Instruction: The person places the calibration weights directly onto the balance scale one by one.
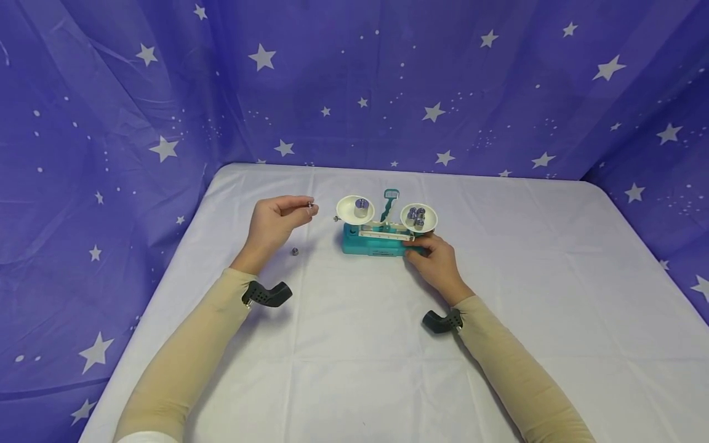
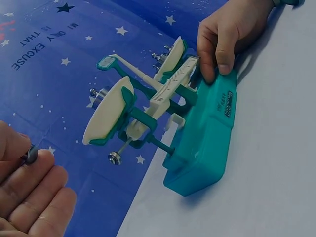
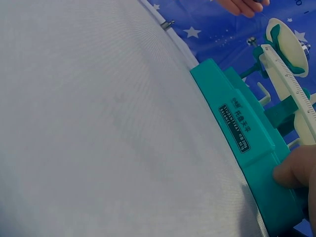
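Note:
A teal tray balance (image 1: 365,247) with two cream pans stands on the white table. On its left pan (image 1: 344,214) sits one large metal weight (image 1: 362,208); several smaller metal weights (image 1: 412,216) are grouped on the right pan (image 1: 430,225). My left hand (image 1: 269,226), raised left of the balance, pinches a small metal weight (image 2: 32,154) between thumb and fingertips. My right hand (image 1: 439,263) grips the right end of the balance's base, with the thumb (image 3: 291,170) on its front face. Another small weight (image 1: 295,251) stands on the table below my left hand.
A white cloth (image 1: 354,369) covers the table. Behind it and at both sides hangs a blue curtain (image 1: 332,80) with white stars. An adjusting nut (image 2: 114,158) juts out from the left end of the balance's beam, and a teal-framed scale plate (image 1: 391,194) rises at the back.

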`<state>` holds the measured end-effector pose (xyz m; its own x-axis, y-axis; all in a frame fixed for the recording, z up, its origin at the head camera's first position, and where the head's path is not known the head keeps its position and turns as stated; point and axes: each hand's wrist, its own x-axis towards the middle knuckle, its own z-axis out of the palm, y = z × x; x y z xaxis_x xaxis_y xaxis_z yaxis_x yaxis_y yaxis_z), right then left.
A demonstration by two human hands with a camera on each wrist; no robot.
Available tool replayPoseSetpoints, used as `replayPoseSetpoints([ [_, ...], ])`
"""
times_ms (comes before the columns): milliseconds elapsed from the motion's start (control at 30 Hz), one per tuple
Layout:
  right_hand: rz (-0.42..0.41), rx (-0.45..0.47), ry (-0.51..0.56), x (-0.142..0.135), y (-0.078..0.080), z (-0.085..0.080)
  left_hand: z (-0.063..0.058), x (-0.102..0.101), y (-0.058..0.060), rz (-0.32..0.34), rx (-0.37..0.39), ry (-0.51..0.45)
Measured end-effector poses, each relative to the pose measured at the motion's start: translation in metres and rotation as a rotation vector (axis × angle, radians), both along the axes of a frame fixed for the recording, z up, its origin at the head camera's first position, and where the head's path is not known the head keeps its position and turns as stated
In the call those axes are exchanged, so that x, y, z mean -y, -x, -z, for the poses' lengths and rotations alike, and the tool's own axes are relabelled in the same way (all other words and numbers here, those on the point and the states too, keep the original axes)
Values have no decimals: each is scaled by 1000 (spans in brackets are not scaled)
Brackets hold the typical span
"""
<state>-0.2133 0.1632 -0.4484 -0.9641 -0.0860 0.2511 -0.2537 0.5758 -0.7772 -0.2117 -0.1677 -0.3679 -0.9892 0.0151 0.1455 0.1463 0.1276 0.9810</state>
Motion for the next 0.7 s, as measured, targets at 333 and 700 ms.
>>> replayPoseSetpoints([
  [333, 2, -10, -1, -1, -1, 0, -12, -17, 15, -5, 3, -6],
  [700, -9, -20, -25, 0, -1, -3, -16, -32, 28, -28, -63, 111],
])
